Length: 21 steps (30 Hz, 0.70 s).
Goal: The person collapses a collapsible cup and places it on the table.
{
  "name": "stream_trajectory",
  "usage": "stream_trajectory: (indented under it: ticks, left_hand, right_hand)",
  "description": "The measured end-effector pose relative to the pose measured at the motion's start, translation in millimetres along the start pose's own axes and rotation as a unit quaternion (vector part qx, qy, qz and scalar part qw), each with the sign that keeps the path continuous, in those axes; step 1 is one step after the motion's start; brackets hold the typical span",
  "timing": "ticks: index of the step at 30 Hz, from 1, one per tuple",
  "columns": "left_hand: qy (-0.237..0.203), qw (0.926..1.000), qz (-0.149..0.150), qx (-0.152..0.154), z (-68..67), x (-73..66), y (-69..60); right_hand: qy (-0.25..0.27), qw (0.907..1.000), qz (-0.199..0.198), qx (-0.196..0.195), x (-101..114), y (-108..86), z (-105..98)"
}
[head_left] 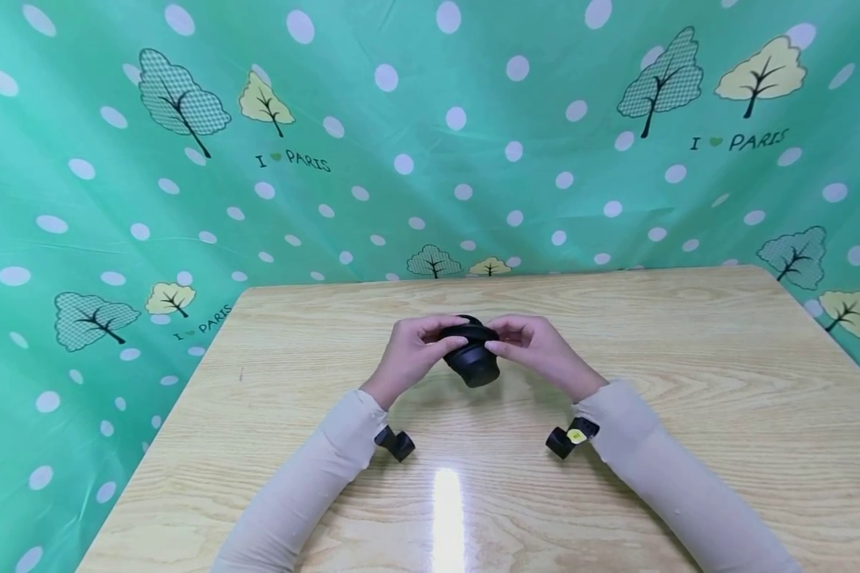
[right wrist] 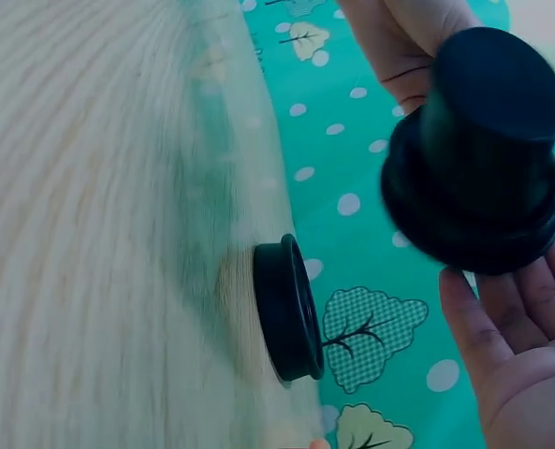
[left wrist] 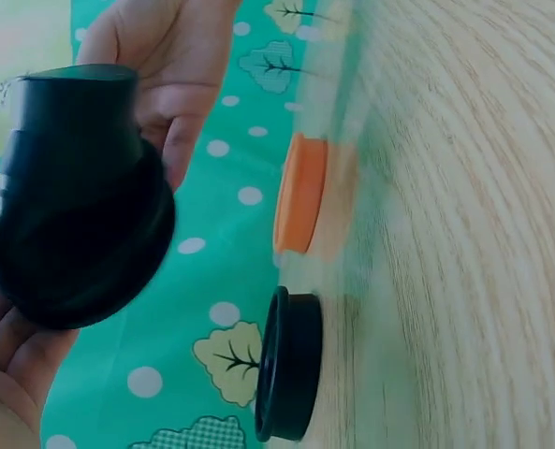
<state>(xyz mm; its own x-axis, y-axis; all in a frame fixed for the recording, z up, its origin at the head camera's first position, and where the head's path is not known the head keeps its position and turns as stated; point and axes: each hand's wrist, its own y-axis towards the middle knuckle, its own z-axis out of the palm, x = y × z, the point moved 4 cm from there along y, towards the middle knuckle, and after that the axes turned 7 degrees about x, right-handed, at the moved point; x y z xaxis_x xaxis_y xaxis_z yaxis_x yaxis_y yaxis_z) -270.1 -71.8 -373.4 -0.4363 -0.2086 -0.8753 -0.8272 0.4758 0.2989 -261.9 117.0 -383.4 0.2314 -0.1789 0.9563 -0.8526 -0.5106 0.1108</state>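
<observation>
A black cup-shaped piece (head_left: 476,368) is held above the table between both hands, tilted, its narrower closed end towards me and its wide rim away. My left hand (head_left: 417,348) pinches the rim on the left, thumb in front. On the opposite side, my right hand (head_left: 533,350) grips the same rim between thumb and fingers. The right wrist view shows the flat closed end of the piece (right wrist: 502,89); its far side is hidden.
A black round flanged ring or lid (left wrist: 291,365) and a similar orange one (left wrist: 301,194) rest on the wooden table (head_left: 315,342) beyond the hands, hidden in the head view. A green dotted cloth (head_left: 430,159) hangs behind the table. Wrist cameras (head_left: 572,436) sit low over the tabletop.
</observation>
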Motion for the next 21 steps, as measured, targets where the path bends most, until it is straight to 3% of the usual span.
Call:
stream_trajectory:
  ticks: [5, 9, 12, 15, 21]
  left_hand:
    - [0.083, 0.9956, 0.02, 0.041, 7.2, -2.9, -1.9]
    - [0.09, 0.9944, 0.014, 0.054, 9.0, -2.7, -2.8]
    - [0.06, 0.9967, -0.001, 0.054, 7.8, -0.9, -2.3]
    - [0.004, 0.9982, -0.022, 0.055, 5.3, -0.4, -1.9]
    - [-0.104, 0.9908, -0.038, 0.078, 3.5, -1.2, -2.4]
  right_hand:
    - [-0.076, 0.9963, -0.013, 0.037, 2.2, 0.9, 6.8]
    - [-0.088, 0.995, -0.01, 0.046, 1.1, 1.0, 9.0]
    - [-0.061, 0.9971, -0.007, 0.045, 0.9, 0.7, 8.7]
    - [-0.016, 0.9993, -0.008, 0.034, 2.4, -0.4, 6.6]
    - [0.073, 0.9968, -0.016, 0.028, 1.5, -2.6, 1.8]
